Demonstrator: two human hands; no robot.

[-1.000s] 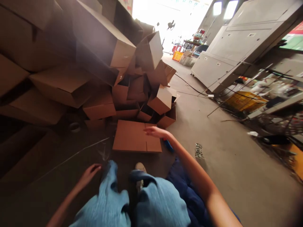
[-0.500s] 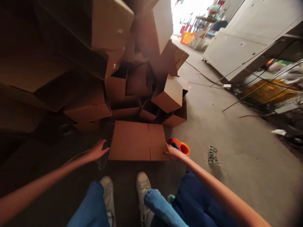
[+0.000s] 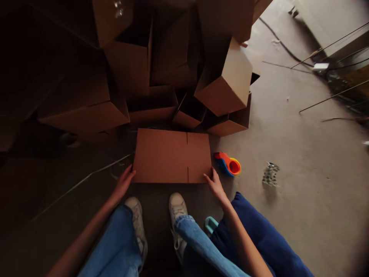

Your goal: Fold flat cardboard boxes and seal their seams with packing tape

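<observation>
Cardboard boxes (image 3: pixel 83 117) are heaping up from 9 to 12 o'clock, many lying tilted with their open ends showing, while a thin pale wire (image 3: pixel 83 181) is running across the dark floor at 8 o'clock. A person's left hand (image 3: pixel 123 182) is reaching to the 7 o'clock corner of a flattened cardboard box blank (image 3: pixel 170 156), its grip wide open, with the fingers extended and the fingertips meeting the near edge and holding nothing. The blank is lying flat on the concrete floor (image 3: pixel 302 154), just in front of the boxes and directly ahead of a pair of white sneakers (image 3: pixel 175 209), apparently set there because the open floor gives it a firm, level base. Short slits are marking its long edges. The person's right hand (image 3: pixel 215 184) is resting at the blank's 5 o'clock corner, its grip also wide, with the fingers spread on the cardboard and not closing on it. The two hands are seemingly bracing the blank between them to keep it square. Just beyond the right hand, at 3 o'clock, a red-and-blue tape dispenser (image 3: pixel 227 164) is lying on the floor within easy reach, while a crumpled foil scrap (image 3: pixel 270 174) is sitting farther right, well apart from it.
</observation>
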